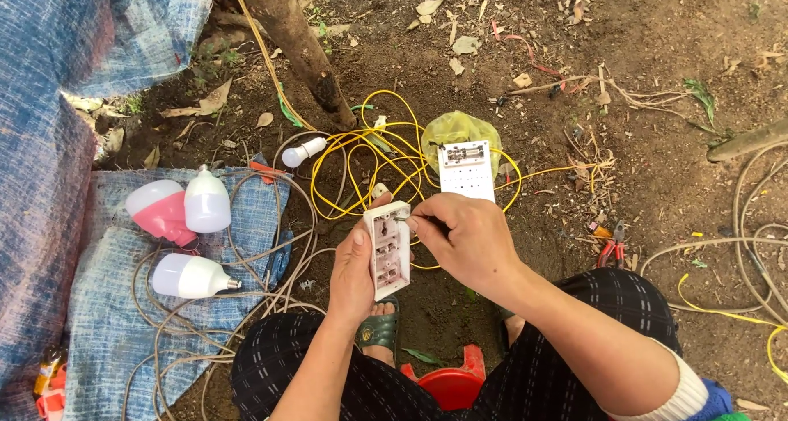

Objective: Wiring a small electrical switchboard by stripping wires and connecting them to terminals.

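Note:
My left hand grips a white switch box, held upright with its open back side facing me. My right hand pinches a thin dark tool against the top of the box, where a yellow wire comes in. The wire loops over the dirt just beyond my hands. A white perforated plate lies on the ground past my right hand, next to a yellow plastic bag.
Three large white bulbs and a pink one lie on a blue cloth at left with grey cable coils. A small bulb rests near a branch. Red pliers lie right. A red stool sits between my knees.

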